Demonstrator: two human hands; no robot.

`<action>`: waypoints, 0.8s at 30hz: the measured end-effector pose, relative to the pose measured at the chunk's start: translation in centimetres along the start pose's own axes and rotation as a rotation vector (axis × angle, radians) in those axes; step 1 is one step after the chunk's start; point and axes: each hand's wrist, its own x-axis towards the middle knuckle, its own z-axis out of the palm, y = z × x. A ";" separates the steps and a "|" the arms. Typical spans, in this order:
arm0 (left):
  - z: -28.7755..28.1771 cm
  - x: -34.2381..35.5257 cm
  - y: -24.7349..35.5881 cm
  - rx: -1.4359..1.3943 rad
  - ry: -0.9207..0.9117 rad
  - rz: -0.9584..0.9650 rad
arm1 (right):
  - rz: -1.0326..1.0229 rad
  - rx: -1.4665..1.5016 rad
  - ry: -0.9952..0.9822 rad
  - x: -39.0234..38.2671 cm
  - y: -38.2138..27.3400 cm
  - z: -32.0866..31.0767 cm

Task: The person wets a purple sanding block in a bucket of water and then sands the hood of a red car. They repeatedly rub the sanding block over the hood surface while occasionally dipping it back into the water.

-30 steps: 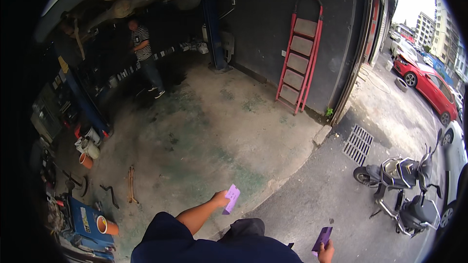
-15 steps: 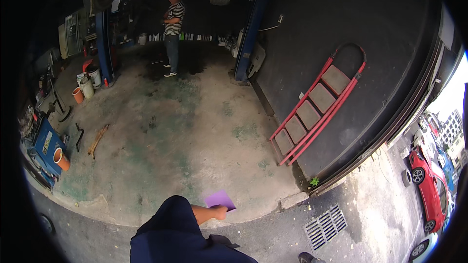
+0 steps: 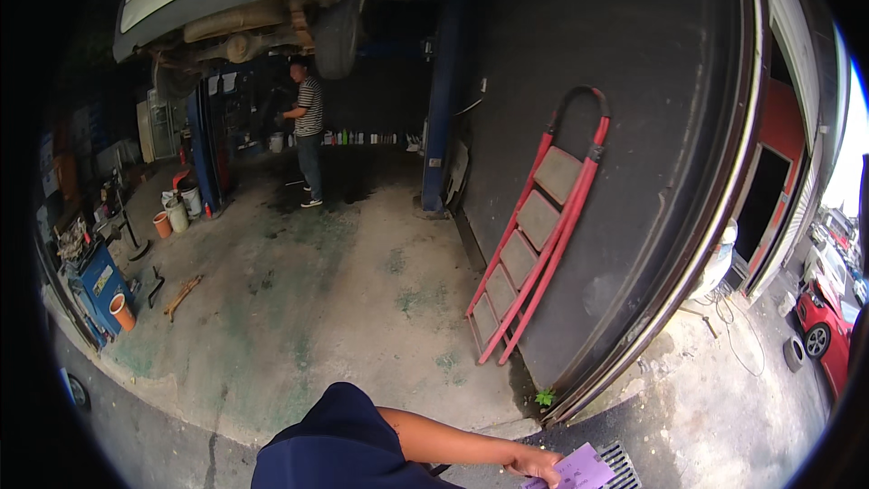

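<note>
From a dark navy sleeve (image 3: 339, 439) at the lower edge, my left forearm stretches to the right. My left hand (image 3: 536, 464) is closed on a purple paper sheet (image 3: 584, 469) with dark print on it, gripping it by its left side. Part of the sheet runs off the lower edge of the picture. Beneath it shows a slotted drain grate (image 3: 622, 465) in the pavement. My right hand is out of the picture.
A raised vehicle (image 3: 222, 0) hangs over the garage bay between blue lift posts (image 3: 438, 127). A person in a striped shirt (image 3: 310, 109) stands at the back. A red stepladder (image 3: 534, 226) leans on the dark wall. Buckets (image 3: 176, 215) and a blue cabinet (image 3: 101, 282) stand left.
My left hand has carried the purple sheet rightward, and more of my forearm shows. The view has tilted up and turned right, showing more of the raised vehicle and the doorway outside.
</note>
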 end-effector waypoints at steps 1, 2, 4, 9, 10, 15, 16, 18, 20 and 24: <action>0.0 2.8 0.6 -0.167 -0.025 -0.053 | -0.010 0.034 0.013 2.7 1.1 -2.0; -0.4 5.5 0.9 -0.380 -0.136 -0.089 | -0.019 0.085 0.031 5.2 2.1 -3.9; -2.3 10.8 0.2 -0.416 -0.003 -0.302 | -0.041 0.210 0.071 10.1 3.6 -7.3; -8.3 28.7 -6.6 -0.283 0.214 -0.611 | 0.085 0.326 -0.093 22.6 7.8 -13.8; -9.3 33.3 -8.1 -0.240 0.198 -0.672 | 0.191 0.144 -0.149 25.2 9.2 -15.1; -11.1 59.6 -8.0 0.120 0.065 -0.381 | 0.346 -0.094 0.189 39.7 17.6 -25.2; -11.0 64.7 -6.7 0.314 0.068 -0.345 | 0.363 -0.176 0.264 42.7 19.2 -27.7; -10.4 74.3 -3.2 0.685 0.053 -0.177 | 0.497 -0.285 0.216 48.2 21.9 -32.4; -9.4 82.5 0.4 0.864 -0.096 -0.100 | 0.550 -0.237 0.158 53.6 23.7 -36.0; -7.8 96.6 4.2 1.056 -0.333 0.202 | 0.533 0.064 0.185 66.1 27.5 -39.5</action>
